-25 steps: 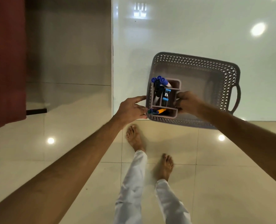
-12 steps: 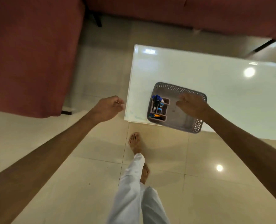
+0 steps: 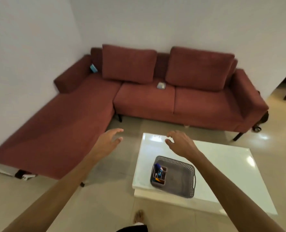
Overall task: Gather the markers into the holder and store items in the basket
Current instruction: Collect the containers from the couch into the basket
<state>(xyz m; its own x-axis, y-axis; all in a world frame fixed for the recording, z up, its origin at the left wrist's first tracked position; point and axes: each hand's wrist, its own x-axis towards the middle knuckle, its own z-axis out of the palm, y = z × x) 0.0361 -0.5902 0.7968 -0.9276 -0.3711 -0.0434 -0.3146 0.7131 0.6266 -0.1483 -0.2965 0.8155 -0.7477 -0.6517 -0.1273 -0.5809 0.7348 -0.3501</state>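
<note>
The basket (image 3: 180,181) sits on the surface (image 3: 222,164) at five o'clock; the holder (image 3: 159,174) stands in its left end. The sofa (image 3: 147,101) lies behind, at twelve.

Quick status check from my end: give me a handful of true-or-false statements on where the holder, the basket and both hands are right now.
1. The holder with markers sits inside the basket. True.
2. The basket is on the sofa. False: it rests on the white table, near the table's front left corner.
3. Both hands are empty and open. True: the left hand and right hand hold nothing, fingers spread.
4. The right hand grips the basket's handle. False: it hovers above the table, beyond the basket, apart from it.
5. The holder fills the basket's right end. False: it stands at the left end.
</note>
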